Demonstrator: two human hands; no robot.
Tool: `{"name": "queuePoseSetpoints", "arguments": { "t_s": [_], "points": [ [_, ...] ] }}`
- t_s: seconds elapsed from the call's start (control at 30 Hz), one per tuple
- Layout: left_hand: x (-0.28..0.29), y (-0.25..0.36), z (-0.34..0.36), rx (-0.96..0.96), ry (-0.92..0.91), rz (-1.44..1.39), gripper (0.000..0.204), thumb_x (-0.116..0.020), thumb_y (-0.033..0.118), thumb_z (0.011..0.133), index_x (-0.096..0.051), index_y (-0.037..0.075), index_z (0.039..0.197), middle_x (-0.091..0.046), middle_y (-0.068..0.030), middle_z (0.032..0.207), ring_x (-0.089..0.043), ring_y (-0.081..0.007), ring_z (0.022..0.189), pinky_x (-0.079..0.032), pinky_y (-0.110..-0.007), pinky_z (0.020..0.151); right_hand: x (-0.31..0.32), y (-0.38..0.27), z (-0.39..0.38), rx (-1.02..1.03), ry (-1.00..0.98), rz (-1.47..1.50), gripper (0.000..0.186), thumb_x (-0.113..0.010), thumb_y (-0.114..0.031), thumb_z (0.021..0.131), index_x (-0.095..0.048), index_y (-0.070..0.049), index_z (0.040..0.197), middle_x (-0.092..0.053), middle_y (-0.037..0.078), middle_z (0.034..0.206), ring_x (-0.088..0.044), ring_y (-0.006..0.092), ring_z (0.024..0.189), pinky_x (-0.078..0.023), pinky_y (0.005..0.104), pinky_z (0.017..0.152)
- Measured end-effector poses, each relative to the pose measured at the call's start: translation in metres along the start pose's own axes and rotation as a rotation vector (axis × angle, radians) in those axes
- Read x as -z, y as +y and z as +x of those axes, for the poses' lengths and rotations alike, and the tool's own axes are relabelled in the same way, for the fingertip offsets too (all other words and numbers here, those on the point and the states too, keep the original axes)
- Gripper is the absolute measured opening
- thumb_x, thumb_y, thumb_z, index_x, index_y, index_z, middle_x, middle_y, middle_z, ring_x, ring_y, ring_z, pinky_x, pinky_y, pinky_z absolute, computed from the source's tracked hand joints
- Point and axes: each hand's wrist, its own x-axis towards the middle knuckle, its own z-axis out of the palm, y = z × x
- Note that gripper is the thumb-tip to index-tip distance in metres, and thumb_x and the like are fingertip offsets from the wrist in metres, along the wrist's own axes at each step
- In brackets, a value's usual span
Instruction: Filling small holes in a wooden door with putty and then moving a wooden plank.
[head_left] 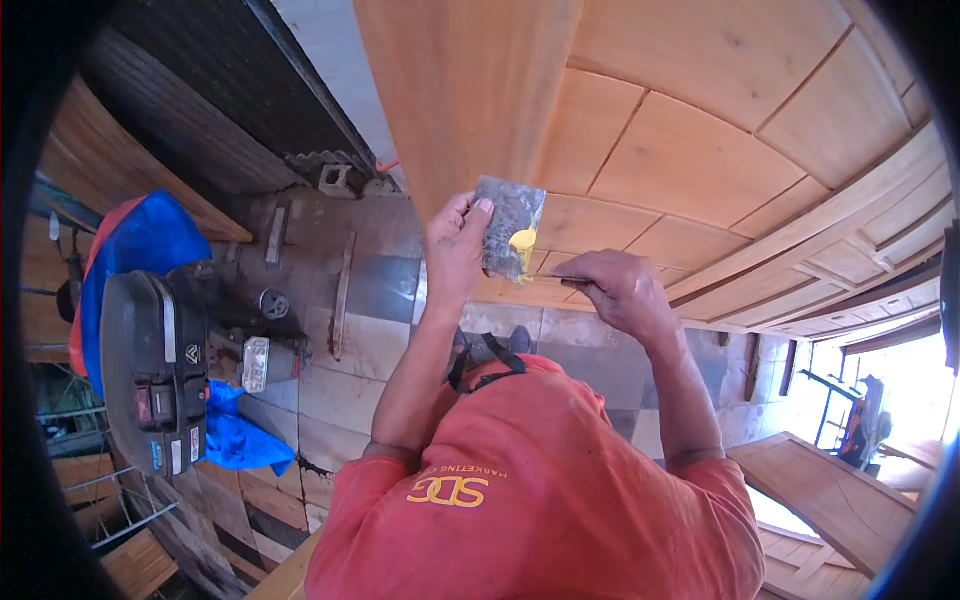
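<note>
1. Plate (507, 212): looks like metal, pretty matt, all scuffed and smeary.
2. Paste (523, 240) on the plate: smooth in the blob, rougher where it's smeared near the edge.
3. Board (460, 90) beyond the plate: smooth wood, grain showing, soft sheen.
4. Door (695, 150) right of the plate: wood again, smooth panels cut by grooves.
5. Shirt (560, 500) below the plate: matt cloth, kinda wrinkly.
6. Tarp (160, 235) well left of the plate: shiny, creased, plastic-looking.
7. Sheeting (190, 100), far upper left of the plate: ridged, dull, metal I'd say.
</note>
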Motion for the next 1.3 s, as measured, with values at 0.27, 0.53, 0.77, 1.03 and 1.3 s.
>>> {"name": "queuePoseSetpoints", "arguments": {
  "t_s": [0.27, 0.53, 0.77, 1.03, 1.3],
  "points": [
    [0.029, 0.004, 0.016, 0.021, 0.125, 0.148, 0.028, -0.061, 0.019, 0.105, -0.069, -0.005, 0.118, -0.071, -0.0037, 0.099, -0.062, -0.0077, 0.088, -0.051, -0.027, 0.078, 0.023, 0.005, 0.025, -0.653, 0.140, 1.496, 0.040, -0.076, -0.017, 0.092, -0.066, 0.006, 0.124, -0.075, 0.012, 0.109, -0.073, 0.0206, 0.098, -0.058, 0.0344, 0.091],
    [0.111, -0.025, -0.022, 0.026, 0.308, 0.152, 0.024, -0.059, 0.018, 0.102, -0.070, -0.003, 0.100, -0.059, 0.0011, 0.083, -0.048, -0.0075, 0.075, -0.039, -0.029, 0.064, 0.175, -0.066, 0.082, -0.294, 0.555, 0.978, 0.030, -0.075, -0.013, 0.094, -0.071, 0.003, 0.119, -0.075, 0.007, 0.104, -0.070, 0.0148, 0.093, -0.055, 0.0310, 0.089],
    [0.127, -0.036, -0.036, 0.078, 0.395, -0.104, 0.021, -0.057, 0.013, 0.105, -0.067, -0.005, 0.107, -0.070, -0.0045, 0.094, -0.064, -0.0107, 0.081, -0.051, -0.029, 0.075, 0.312, -0.131, 0.171, 0.150, 1.162, -0.134, 0.023, -0.069, -0.006, 0.098, -0.072, 0.003, 0.119, -0.077, 0.006, 0.100, -0.066, 0.0096, 0.094, -0.052, 0.0261, 0.085],
    [0.125, -0.028, -0.019, 0.002, 0.340, -0.178, 0.022, -0.058, 0.013, 0.105, -0.067, -0.006, 0.111, -0.071, -0.0061, 0.097, -0.067, -0.0111, 0.084, -0.053, -0.028, 0.079, 0.416, -0.140, 0.291, 0.391, 1.291, -0.642, 0.017, -0.071, -0.021, 0.096, -0.076, -0.015, 0.111, -0.075, 0.013, 0.091, -0.069, 0.0363, 0.080, -0.055, 0.0428, 0.068],
    [0.134, -0.031, -0.023, -0.015, 0.357, -0.212, 0.022, -0.059, 0.013, 0.105, -0.067, -0.007, 0.111, -0.071, -0.0058, 0.097, -0.067, -0.0106, 0.083, -0.053, -0.027, 0.077, 0.431, -0.134, 0.324, 0.357, 1.261, -0.845, 0.020, -0.069, -0.019, 0.097, -0.077, -0.015, 0.115, -0.076, 0.010, 0.107, -0.073, 0.0317, 0.090, -0.058, 0.0387, 0.075]
  ]
}}
